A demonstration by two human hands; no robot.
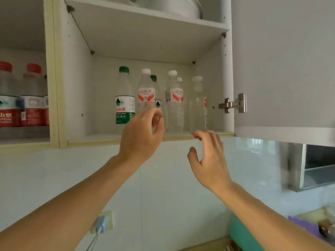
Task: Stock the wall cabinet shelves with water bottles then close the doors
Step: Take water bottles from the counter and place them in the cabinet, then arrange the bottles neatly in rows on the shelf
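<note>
Several water bottles stand on the lower shelf [112,137] of the open wall cabinet: a green-capped one [124,98] at the left, white-capped ones with red labels [146,91] [174,98], and a clear one [197,104] at the right. My left hand [143,131] is raised in front of the shelf edge, fingers loosely curled, holding nothing. My right hand [208,156] hangs just below the shelf edge with relaxed fingers, empty. The right cabinet door [282,66] stands open.
The left compartment holds red-capped bottles [32,98] with red labels. A pot [174,6] sits on the upper shelf. A metal hinge [233,104] joins the right door. Below are the tiled wall, a wall socket [101,223], a green item [243,234] and a range hood [315,169].
</note>
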